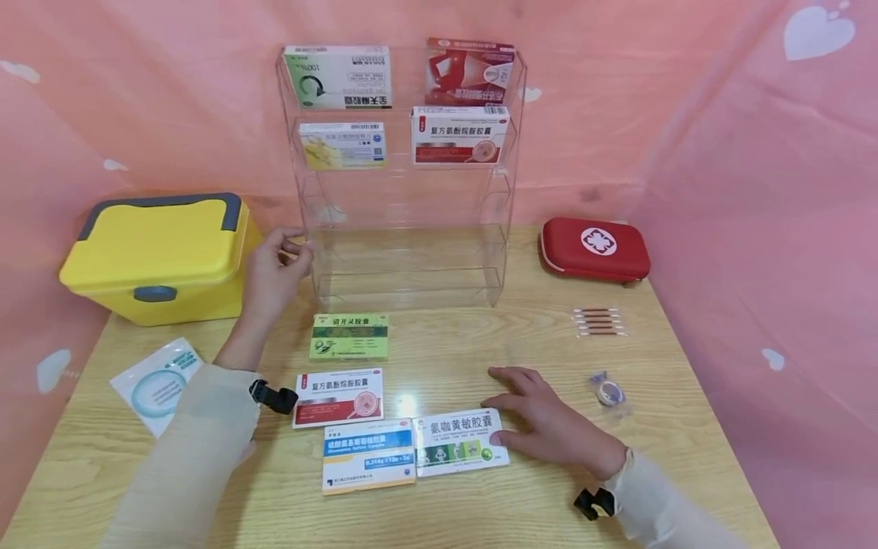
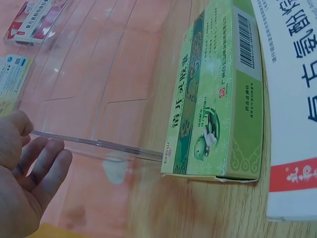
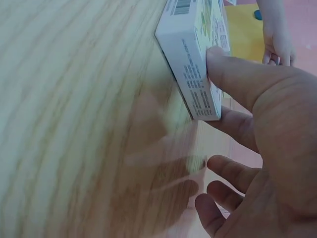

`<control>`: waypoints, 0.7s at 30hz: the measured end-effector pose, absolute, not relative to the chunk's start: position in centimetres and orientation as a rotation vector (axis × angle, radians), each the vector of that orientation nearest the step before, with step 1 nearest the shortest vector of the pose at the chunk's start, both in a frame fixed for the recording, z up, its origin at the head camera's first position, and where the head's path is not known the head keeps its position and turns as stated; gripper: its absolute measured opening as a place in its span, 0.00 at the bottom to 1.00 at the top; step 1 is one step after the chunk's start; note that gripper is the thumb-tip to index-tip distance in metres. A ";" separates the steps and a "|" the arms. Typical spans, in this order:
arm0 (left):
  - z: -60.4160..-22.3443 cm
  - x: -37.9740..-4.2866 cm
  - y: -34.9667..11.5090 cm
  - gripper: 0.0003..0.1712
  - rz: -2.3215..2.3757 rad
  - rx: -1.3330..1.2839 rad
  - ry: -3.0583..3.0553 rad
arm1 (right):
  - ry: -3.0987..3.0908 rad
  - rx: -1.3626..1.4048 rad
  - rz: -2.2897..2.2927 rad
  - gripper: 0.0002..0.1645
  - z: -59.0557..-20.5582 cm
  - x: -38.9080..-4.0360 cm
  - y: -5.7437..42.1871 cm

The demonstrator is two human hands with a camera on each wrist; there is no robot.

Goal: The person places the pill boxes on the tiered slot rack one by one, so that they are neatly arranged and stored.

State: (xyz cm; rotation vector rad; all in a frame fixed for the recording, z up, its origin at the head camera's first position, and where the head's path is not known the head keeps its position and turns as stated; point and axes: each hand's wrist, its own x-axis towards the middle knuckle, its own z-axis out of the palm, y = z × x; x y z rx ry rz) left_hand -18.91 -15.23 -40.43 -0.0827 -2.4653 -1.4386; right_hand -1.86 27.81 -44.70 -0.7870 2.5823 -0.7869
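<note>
My left hand (image 1: 274, 263) is at the left side of a clear acrylic display rack (image 1: 405, 300), thumb and fingers pinching its side edge. In the left wrist view, that panel edge runs into the fingers. My right hand (image 1: 549, 423) holds the right end of a white-and-green medicine box (image 1: 461, 442) lying on the table. Its thumb (image 3: 230, 69) presses the printed face and the index finger is at the box's far side; the other fingers are spread off it. Left of this box lie a blue-and-white medicine box (image 1: 369, 457), a red-and-white one (image 1: 338, 398) and a green one (image 1: 348, 338).
Medicine boxes stand on the rack's upper tiers, among them a red one (image 1: 469, 72) and a yellow-and-white one (image 1: 343, 145). A yellow case (image 1: 158, 252) and a flat packet (image 1: 154, 385) are left. Right are a red first-aid pouch (image 1: 595, 250), cotton swabs (image 1: 599, 322) and a small wrapped roll (image 1: 609, 393).
</note>
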 end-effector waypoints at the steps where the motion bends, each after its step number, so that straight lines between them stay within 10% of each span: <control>1: -40.4 -18.9 -15.2 0.19 -1.441 -0.086 -2.466 | 2.587 -0.777 -0.787 0.27 -44.8 -1.8 27.8; 21: -40.3 -18.9 -15.3 0.19 -1.450 -0.101 -2.473 | 2.802 -0.704 -1.215 0.27 -45.7 -2.7 27.4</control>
